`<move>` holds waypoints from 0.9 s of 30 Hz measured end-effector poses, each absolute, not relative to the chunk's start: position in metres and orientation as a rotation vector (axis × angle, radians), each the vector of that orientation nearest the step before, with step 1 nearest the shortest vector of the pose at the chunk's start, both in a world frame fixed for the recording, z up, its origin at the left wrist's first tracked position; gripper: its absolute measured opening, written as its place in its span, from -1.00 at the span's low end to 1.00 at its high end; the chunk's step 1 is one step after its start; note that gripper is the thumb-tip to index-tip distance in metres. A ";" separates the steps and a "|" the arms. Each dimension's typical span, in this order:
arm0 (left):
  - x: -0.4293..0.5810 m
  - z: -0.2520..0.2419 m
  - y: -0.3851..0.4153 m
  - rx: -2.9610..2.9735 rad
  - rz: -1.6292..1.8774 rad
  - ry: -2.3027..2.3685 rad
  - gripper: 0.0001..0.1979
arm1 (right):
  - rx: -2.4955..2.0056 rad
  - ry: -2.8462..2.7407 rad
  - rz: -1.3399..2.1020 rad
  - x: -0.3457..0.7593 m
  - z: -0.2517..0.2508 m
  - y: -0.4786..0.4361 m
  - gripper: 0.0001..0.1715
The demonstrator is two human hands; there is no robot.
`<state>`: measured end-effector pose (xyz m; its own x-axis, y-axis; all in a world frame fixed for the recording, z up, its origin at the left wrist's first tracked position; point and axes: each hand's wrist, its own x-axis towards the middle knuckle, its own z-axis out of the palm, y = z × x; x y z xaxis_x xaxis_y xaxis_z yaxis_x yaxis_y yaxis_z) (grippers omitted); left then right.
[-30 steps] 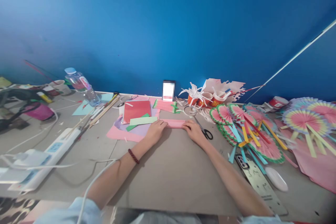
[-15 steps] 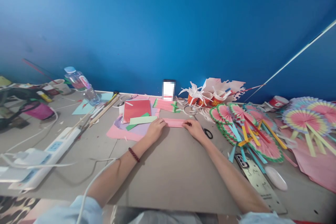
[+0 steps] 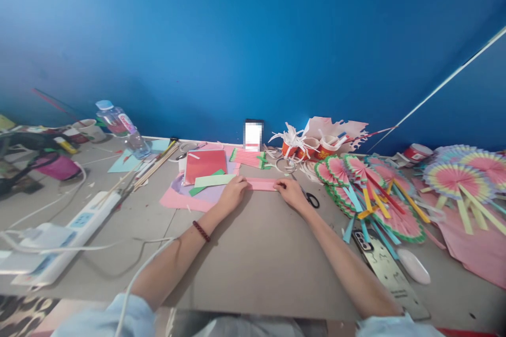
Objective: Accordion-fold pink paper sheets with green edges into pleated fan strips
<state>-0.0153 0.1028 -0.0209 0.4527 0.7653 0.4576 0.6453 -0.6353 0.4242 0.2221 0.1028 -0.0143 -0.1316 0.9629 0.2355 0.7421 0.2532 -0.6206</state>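
A pink strip of folded paper (image 3: pixel 262 184) lies flat on the table between my hands. My left hand (image 3: pixel 234 192) pinches its left end, fingers bent over the edge. At the right end, my right hand (image 3: pixel 290 191) grips it between thumb and fingertips. Just left of my left hand lie a pale green paper strip (image 3: pixel 213 180), a darker green piece and a red packet (image 3: pixel 205 166) on pink and purple sheets. Black-handled scissors (image 3: pixel 312 200) rest beside my right wrist. Behind the strip is a pleated pink paper with green edges (image 3: pixel 248 157).
Paper fans (image 3: pixel 399 218) and a phone (image 3: pixel 385 268) with a white mouse (image 3: pixel 413 266) lie at the right. Paper cups (image 3: pixel 306 148) stand by the blue wall. To the left are a bottle (image 3: pixel 122 126), wooden sticks (image 3: pixel 156 168) and a power strip (image 3: pixel 75 237); a white cable crosses my left forearm.
Almost nothing differs. Both hands stay at the ends of the pink paper strip; the whole view has shifted very slightly.
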 end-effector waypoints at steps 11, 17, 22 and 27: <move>-0.015 -0.022 0.107 2.401 0.926 1.270 -0.74 | -1.564 -1.984 0.437 0.220 -0.017 0.105 -0.87; -0.014 -0.019 0.106 2.364 0.935 1.269 -0.76 | -1.553 -2.049 0.411 0.219 -0.016 0.105 -0.88; -0.014 -0.019 0.107 2.284 0.948 1.255 -0.78 | -1.542 -2.082 0.400 0.218 -0.015 0.104 -0.88; -0.014 -0.018 0.105 2.233 0.955 1.277 -0.79 | -1.532 -2.138 0.386 0.218 -0.014 0.103 -0.88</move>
<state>-0.0137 0.1050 -0.0176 0.3511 0.8627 0.3640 0.5930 -0.5057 0.6266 0.2177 0.1032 -0.0141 -0.2594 0.9413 0.2160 0.8065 0.3342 -0.4877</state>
